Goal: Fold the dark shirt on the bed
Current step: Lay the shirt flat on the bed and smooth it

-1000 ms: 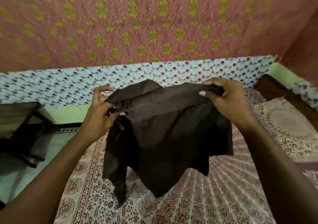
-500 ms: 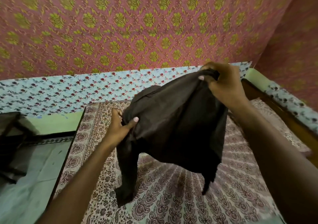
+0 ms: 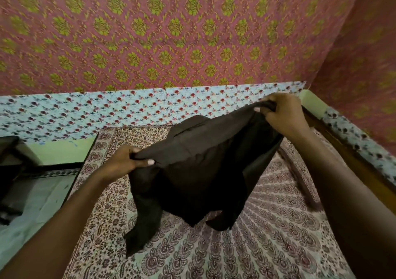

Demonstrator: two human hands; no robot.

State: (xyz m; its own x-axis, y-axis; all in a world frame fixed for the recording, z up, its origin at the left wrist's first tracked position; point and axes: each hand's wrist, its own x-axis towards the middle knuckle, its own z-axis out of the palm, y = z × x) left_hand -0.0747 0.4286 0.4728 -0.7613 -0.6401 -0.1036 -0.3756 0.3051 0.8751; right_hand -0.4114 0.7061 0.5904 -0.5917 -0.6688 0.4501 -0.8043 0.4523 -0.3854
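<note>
The dark shirt (image 3: 201,171) hangs crumpled in the air above the bed (image 3: 267,246), which is covered in a patterned brown and white sheet. My left hand (image 3: 122,163) pinches the shirt's lower left edge. My right hand (image 3: 282,113) grips its upper right edge, higher and further back. A sleeve dangles from the left side, and its lowest end seems to touch the sheet. The fabric sags between my two hands.
A dark piece of furniture (image 3: 10,171) stands on the pale floor (image 3: 32,205) to the left of the bed. A wooden bed frame (image 3: 342,156) runs along the right edge. Patterned walls (image 3: 171,42) close in behind and at the right.
My hands have moved further apart, which stretches the shirt wider. My left hand has shifted its hold along the edge, while my right hand stays raised at the back right.
</note>
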